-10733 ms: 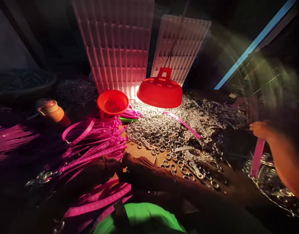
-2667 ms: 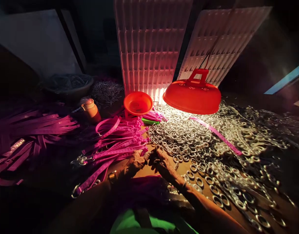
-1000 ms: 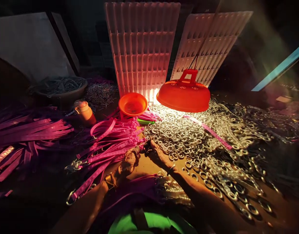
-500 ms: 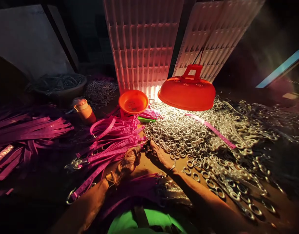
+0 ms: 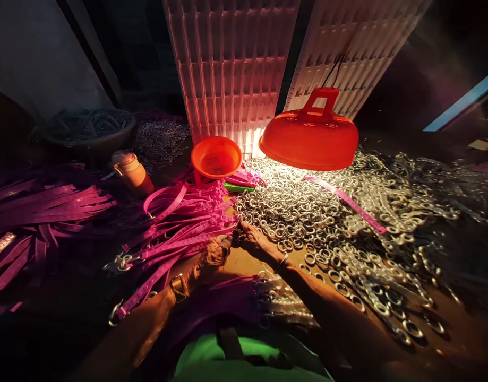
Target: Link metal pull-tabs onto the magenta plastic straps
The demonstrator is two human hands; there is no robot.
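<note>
fingertips: left hand [image 5: 215, 251] and right hand [image 5: 255, 243] meet; whatever they pinch is too small to tell
basin [image 5: 88, 132] contents: too dark

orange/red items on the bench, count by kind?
Lamp shade: 1
Bowl: 1
Bottle: 1
Total: 3
Pink straps and metal rings are heaped, too many to count.

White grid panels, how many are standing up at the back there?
2. One grid panel stands upright behind the orange bowl; the other panel leans to its right, behind the lamp. Both run out of frame at the top, and the dark may hide more.
</note>
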